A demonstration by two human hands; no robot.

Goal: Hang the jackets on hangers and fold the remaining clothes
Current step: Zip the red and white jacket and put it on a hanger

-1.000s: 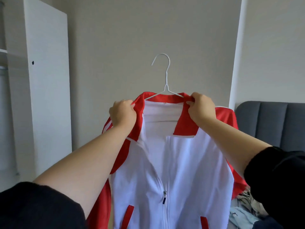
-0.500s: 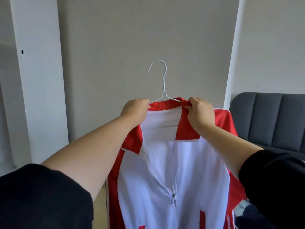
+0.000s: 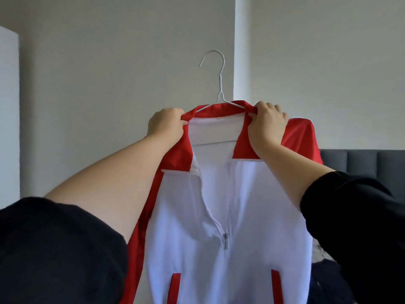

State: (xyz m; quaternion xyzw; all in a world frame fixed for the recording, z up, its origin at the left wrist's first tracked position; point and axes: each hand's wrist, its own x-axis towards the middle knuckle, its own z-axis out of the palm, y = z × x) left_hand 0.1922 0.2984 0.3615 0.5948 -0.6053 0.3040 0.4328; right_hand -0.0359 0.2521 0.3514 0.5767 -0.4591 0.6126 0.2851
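Note:
A white jacket (image 3: 241,205) with red collar, shoulders and side stripes hangs in front of me at chest height, its zipper partly open. A thin white wire hanger (image 3: 220,84) sits inside it, the hook sticking up above the collar. My left hand (image 3: 166,123) grips the left side of the red collar. The collar's right side is gripped by my right hand (image 3: 266,126). Both arms reach forward and up, holding the jacket in the air.
A grey wall fills the background, with a white wall corner (image 3: 243,51) behind the hanger. The white wardrobe panel (image 3: 8,117) shows at the far left. A dark grey padded headboard (image 3: 361,161) stands at the right, with dark clothes (image 3: 324,281) below it.
The view has swung left and the wardrobe has slid toward the frame edge. My left hand has moved from the shoulder seam up to the collar edge. The jacket stays raised.

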